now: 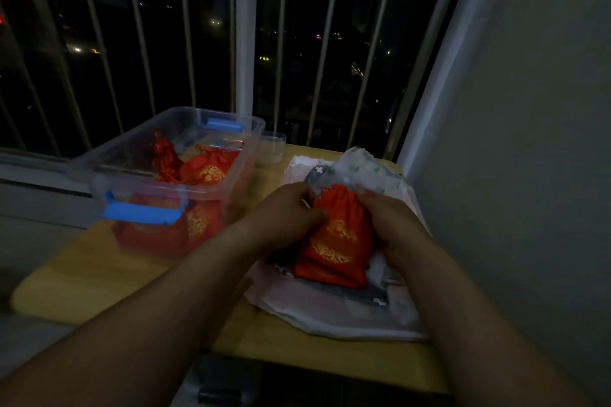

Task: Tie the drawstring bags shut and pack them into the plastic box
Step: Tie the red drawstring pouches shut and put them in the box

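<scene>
A red drawstring bag (pixel 334 241) with a gold pattern lies on a pile of pale cloth bags (pixel 334 311) at the right of the small wooden table. My left hand (pixel 287 211) grips its neck from the left, and my right hand (pixel 383 218) grips the neck from the right. The bag's mouth is gathered between my fingers. A clear plastic box (pixel 99 172) with blue latches stands at the left. Inside it lie several red bags (pixel 205 168), one with its cord tied.
The yellow wooden table (pixel 99 274) is small, with its near edge close to me. A clear lid or second container (pixel 274 145) sits behind the box. Metal window bars (pixel 244 43) stand behind the table, and a wall (pixel 529 142) rises on the right.
</scene>
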